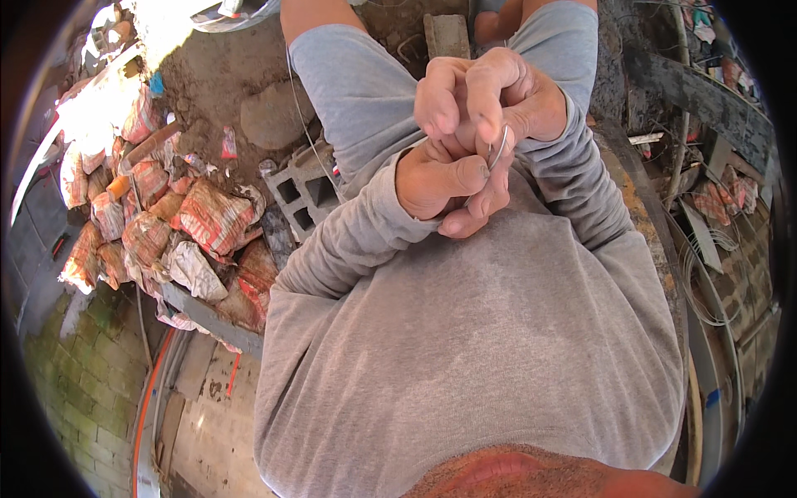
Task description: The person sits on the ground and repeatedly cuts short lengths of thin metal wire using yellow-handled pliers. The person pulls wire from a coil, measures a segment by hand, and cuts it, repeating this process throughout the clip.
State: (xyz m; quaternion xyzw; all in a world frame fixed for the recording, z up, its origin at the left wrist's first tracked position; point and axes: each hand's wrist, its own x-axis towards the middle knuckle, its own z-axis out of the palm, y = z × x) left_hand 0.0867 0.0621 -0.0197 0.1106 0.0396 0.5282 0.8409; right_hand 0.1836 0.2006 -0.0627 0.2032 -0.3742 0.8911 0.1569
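Observation:
My two hands meet in front of my chest, above my lap. A short, thin, curved piece of metal wire (501,143) shows between them. My right hand (523,95) pinches it between thumb and fingertips, with the other fingers curled. My left hand (440,181) is closed just below, its thumb pressed toward its fingers beside the wire's lower part. How much of the wire lies inside the left fingers is hidden.
Filled, dirty woven sacks (212,217) are piled at the left. A hollow concrete block (309,195) stands by my left leg, and a thin strand (300,112) runs past it. Coiled wire (706,278) and boards (706,100) lie at the right. Another block (447,37) sits ahead.

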